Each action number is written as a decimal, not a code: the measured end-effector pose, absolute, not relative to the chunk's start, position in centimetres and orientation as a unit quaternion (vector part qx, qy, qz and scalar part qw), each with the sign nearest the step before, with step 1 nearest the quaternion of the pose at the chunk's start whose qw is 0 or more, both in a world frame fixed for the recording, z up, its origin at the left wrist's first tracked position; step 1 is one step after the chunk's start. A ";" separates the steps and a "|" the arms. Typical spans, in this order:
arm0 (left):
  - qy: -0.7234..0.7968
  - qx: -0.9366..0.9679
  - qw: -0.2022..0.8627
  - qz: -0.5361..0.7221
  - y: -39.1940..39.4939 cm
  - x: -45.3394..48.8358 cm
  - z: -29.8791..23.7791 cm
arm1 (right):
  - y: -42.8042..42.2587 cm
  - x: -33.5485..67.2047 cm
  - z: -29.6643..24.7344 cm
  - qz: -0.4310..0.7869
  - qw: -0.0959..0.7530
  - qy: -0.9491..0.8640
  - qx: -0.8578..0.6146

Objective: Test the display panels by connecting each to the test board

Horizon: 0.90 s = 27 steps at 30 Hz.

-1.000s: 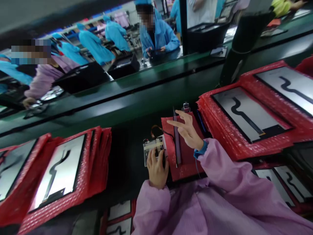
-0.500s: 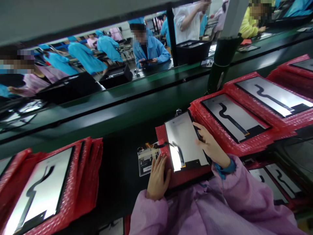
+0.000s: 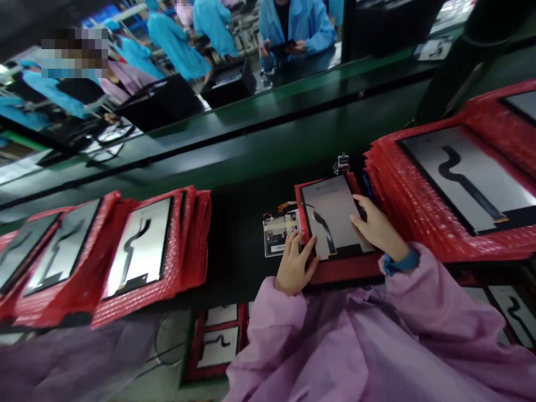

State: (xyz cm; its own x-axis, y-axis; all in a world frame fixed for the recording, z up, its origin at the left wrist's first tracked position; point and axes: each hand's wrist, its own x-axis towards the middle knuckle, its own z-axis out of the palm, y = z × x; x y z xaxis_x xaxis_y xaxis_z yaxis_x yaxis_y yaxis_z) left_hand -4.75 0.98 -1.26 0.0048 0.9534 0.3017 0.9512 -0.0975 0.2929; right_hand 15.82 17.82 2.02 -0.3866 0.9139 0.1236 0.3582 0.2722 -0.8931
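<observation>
A grey display panel [image 3: 330,215] with a dark curved ribbon cable lies flat on a red bubble-wrap pad [image 3: 343,268] on the dark bench. My right hand [image 3: 377,229] rests on the panel's right edge, fingers curled over it. My left hand [image 3: 295,262] lies with fingers spread at the panel's lower left corner, touching a small circuit board [image 3: 278,234] with orange wires. A small metal clip [image 3: 342,163] sits just beyond the pad.
Stacks of red bubble-wrap with panels lie at the left [image 3: 138,251] and right [image 3: 460,184]. More panels sit lower front [image 3: 218,340]. A green conveyor belt [image 3: 259,128] runs behind. People in blue coats [image 3: 293,22] work across it. A dark post [image 3: 456,67] stands at right.
The panel stood on edge a second ago, was laid flat on the red pad, and now both hands rest on it. The view has shifted left and down.
</observation>
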 end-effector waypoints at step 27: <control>0.658 0.698 0.011 0.281 10.2 -10.0 2.7 | 20.2 5.7 2.7 0.502 0.208 -0.807 -0.231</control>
State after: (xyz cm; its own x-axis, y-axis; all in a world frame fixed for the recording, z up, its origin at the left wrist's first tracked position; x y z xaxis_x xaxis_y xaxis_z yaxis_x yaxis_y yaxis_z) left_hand -9.95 10.20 2.65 -0.0251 0.9252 0.3788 0.9130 -0.1331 0.3857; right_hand 5.65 20.22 2.73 -0.8063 0.5823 0.1040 0.1643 0.3893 -0.9063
